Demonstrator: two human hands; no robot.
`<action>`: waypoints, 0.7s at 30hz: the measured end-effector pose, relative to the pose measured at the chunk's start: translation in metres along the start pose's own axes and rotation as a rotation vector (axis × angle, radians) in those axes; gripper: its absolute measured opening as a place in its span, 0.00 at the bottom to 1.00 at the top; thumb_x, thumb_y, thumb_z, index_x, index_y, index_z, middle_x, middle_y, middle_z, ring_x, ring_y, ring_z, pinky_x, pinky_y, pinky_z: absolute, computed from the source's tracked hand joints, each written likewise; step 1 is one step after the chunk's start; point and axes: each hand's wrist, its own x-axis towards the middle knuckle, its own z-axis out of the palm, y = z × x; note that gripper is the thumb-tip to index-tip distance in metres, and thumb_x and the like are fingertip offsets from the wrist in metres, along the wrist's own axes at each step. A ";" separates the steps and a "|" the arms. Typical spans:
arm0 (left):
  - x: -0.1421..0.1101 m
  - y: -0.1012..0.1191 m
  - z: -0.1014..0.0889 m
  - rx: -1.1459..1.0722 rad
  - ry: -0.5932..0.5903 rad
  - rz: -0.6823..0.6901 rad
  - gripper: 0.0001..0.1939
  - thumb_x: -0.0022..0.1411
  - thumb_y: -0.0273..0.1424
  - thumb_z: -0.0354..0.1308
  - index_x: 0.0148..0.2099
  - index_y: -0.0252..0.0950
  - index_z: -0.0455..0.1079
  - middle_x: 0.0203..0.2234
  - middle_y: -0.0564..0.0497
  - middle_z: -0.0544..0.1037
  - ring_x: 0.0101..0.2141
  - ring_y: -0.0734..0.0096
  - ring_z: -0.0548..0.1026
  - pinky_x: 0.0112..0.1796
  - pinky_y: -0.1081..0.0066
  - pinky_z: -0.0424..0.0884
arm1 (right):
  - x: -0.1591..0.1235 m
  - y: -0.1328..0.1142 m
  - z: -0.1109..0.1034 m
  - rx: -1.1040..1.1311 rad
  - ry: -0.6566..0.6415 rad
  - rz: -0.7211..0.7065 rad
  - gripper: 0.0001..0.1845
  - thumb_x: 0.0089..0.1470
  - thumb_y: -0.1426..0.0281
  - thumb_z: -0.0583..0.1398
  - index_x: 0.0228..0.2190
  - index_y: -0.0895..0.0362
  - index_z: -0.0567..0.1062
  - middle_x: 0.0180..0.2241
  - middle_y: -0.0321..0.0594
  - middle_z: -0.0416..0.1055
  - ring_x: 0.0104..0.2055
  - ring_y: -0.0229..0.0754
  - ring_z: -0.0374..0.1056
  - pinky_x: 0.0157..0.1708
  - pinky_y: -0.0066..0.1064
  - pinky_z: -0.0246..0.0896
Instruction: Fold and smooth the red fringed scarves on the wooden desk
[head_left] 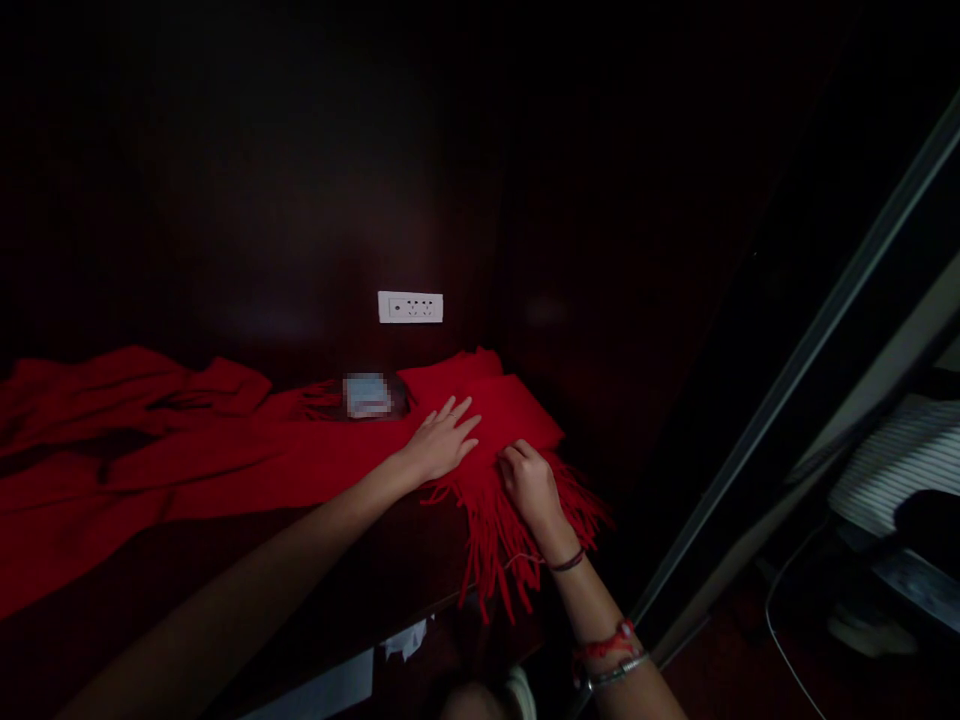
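A red fringed scarf [517,405] lies folded at the right end of a dark wooden surface, its long tassels hanging over the front edge. Flat on the scarf, fingers spread, rests my left hand [441,441]. Beside it my right hand [532,485] has curled fingers closed at the scarf's edge, just above the tassels; the fingertips are partly hidden. More red cloth [247,465] stretches to the left in loose folds; I cannot tell whether it is the same piece. A blurred pale-blue and dark object [367,395] sits behind my left hand.
A white socket panel [410,307] is fixed to the dark back wall. At right runs a metal-edged frame [795,375], with striped fabric [900,460] and a thin white cable [772,610] beyond. White paper [407,640] shows below the surface's front edge.
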 end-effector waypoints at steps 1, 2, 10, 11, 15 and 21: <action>0.005 0.002 0.004 -0.018 -0.001 0.099 0.23 0.60 0.39 0.37 0.57 0.42 0.47 0.58 0.49 0.43 0.56 0.58 0.40 0.50 0.57 0.48 | 0.000 0.000 0.000 0.006 -0.002 0.006 0.09 0.51 0.76 0.50 0.27 0.58 0.70 0.27 0.38 0.64 0.29 0.34 0.60 0.30 0.23 0.52; 0.010 0.003 0.010 -0.035 -0.015 0.176 0.24 0.60 0.40 0.37 0.58 0.44 0.44 0.58 0.50 0.42 0.56 0.59 0.40 0.50 0.56 0.48 | 0.000 0.000 0.001 0.008 -0.005 0.011 0.09 0.50 0.76 0.50 0.27 0.58 0.69 0.27 0.38 0.64 0.29 0.34 0.60 0.29 0.23 0.52; 0.050 -0.044 0.018 0.057 -0.041 0.025 0.24 0.60 0.34 0.40 0.58 0.47 0.43 0.58 0.49 0.41 0.56 0.53 0.38 0.49 0.48 0.44 | -0.001 -0.001 0.000 -0.054 -0.017 0.032 0.09 0.49 0.76 0.50 0.24 0.57 0.69 0.25 0.37 0.63 0.26 0.34 0.59 0.26 0.24 0.50; 0.053 -0.049 0.013 0.077 -0.017 -0.058 0.24 0.59 0.33 0.40 0.58 0.44 0.44 0.58 0.47 0.41 0.55 0.52 0.38 0.48 0.47 0.43 | -0.001 -0.001 0.000 -0.056 -0.017 0.032 0.09 0.49 0.76 0.50 0.24 0.57 0.69 0.25 0.38 0.63 0.26 0.34 0.59 0.26 0.24 0.50; 0.055 -0.039 0.005 0.056 0.153 -0.048 0.26 0.60 0.36 0.38 0.59 0.38 0.39 0.58 0.44 0.37 0.56 0.56 0.36 0.50 0.54 0.45 | 0.000 0.000 0.001 -0.035 -0.022 0.025 0.09 0.49 0.76 0.50 0.26 0.57 0.70 0.26 0.38 0.64 0.27 0.34 0.60 0.28 0.24 0.51; 0.049 -0.016 0.032 -0.051 -0.027 0.317 0.24 0.60 0.42 0.34 0.58 0.47 0.39 0.58 0.51 0.38 0.56 0.62 0.37 0.51 0.56 0.43 | 0.001 0.000 0.001 -0.025 -0.041 0.016 0.10 0.50 0.77 0.50 0.25 0.57 0.69 0.26 0.38 0.64 0.27 0.34 0.60 0.28 0.24 0.51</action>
